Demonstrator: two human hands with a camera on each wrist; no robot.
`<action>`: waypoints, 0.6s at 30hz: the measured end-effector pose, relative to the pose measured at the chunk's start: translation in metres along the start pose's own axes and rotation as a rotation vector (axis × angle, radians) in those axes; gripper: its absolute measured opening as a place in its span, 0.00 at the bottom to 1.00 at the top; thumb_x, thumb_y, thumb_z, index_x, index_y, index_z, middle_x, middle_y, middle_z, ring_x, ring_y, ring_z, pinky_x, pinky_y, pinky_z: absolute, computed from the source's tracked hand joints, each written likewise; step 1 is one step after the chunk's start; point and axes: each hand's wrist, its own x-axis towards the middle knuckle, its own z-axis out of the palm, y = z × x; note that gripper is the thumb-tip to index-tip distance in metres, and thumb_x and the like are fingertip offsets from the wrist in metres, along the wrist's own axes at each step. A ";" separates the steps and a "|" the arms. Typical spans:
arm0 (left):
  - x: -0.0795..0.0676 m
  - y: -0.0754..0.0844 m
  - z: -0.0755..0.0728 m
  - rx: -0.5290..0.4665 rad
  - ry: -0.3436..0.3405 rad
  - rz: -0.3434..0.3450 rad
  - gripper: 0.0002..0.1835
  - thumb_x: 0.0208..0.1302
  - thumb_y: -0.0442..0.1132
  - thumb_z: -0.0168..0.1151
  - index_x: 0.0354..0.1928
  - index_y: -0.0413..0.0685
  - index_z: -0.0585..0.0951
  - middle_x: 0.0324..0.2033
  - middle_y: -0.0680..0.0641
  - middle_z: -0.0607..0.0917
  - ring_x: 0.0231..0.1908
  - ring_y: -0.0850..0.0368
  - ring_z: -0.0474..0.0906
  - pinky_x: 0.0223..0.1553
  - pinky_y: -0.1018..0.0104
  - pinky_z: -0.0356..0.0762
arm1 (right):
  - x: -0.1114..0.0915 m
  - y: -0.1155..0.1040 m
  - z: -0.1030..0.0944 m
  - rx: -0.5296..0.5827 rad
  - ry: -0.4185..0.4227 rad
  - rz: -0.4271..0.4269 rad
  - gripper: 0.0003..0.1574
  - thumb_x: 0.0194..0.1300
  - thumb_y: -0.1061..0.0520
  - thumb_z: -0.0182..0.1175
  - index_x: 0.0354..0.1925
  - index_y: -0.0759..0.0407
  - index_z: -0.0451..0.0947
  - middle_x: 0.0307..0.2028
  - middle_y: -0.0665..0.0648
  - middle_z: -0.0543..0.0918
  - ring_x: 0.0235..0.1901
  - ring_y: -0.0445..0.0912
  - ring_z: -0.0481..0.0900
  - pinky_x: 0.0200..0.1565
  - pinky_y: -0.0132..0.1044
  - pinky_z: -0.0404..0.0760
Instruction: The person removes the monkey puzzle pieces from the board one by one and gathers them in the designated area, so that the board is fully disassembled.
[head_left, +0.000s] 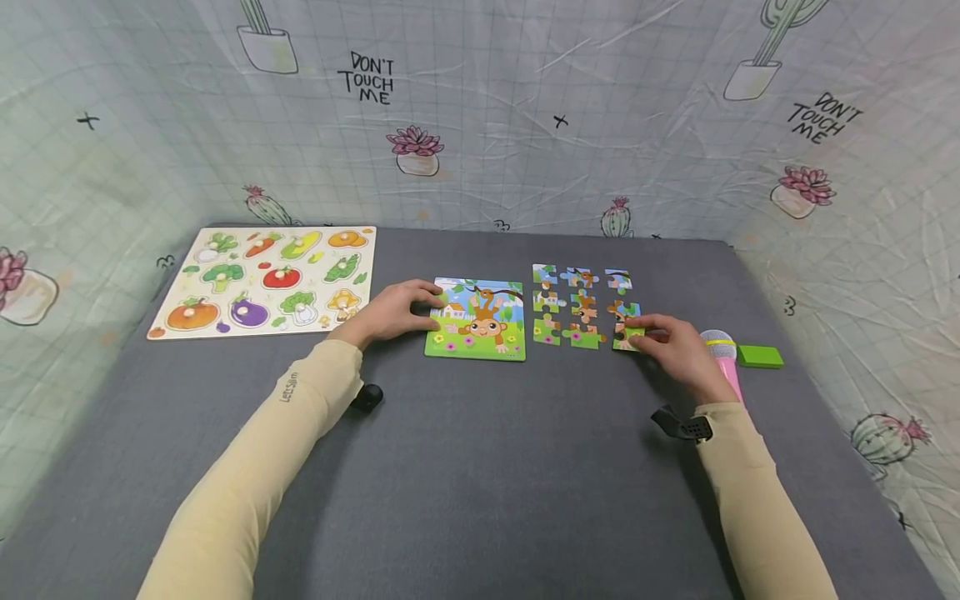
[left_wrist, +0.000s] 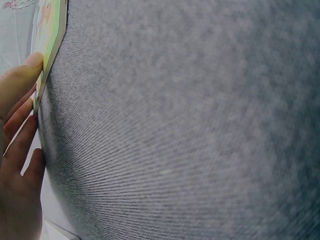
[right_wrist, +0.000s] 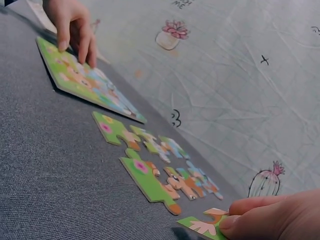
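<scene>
The monkey puzzle board [head_left: 476,321], showing a complete picture, lies on the dark grey table. At its left edge rests my left hand [head_left: 397,311], with extended fingers and thumb touching the board; the left wrist view has the thumb against the edge. My right hand [head_left: 686,354] pinches a corner puzzle piece [right_wrist: 202,226] between thumb and fingers, at the table surface. Several other puzzle pieces [head_left: 585,307] lie in spaced rows between the board and this hand. A middle-row piece [head_left: 622,311] sits just beyond the pinched one.
A vegetable peg board [head_left: 258,283] lies at the back left. To the right of my right hand are a pink toy microphone [head_left: 726,358], partly hidden by the wrist, and a green block [head_left: 760,357]. A printed cloth wall [head_left: 495,125] closes off the back.
</scene>
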 end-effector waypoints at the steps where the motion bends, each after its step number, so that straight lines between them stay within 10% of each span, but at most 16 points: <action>1: 0.000 0.000 0.000 0.001 0.000 0.001 0.23 0.63 0.44 0.68 0.57 0.42 0.81 0.65 0.43 0.72 0.68 0.44 0.63 0.69 0.49 0.59 | 0.000 0.000 0.000 -0.002 0.000 0.001 0.21 0.71 0.56 0.59 0.59 0.62 0.76 0.60 0.66 0.74 0.57 0.61 0.76 0.52 0.50 0.75; 18: -0.001 -0.001 -0.001 0.004 0.003 0.009 0.23 0.62 0.44 0.69 0.57 0.41 0.81 0.65 0.43 0.72 0.68 0.44 0.63 0.69 0.49 0.59 | 0.007 0.009 0.000 -0.078 -0.035 -0.018 0.22 0.70 0.55 0.61 0.59 0.62 0.78 0.56 0.65 0.78 0.49 0.55 0.77 0.44 0.39 0.74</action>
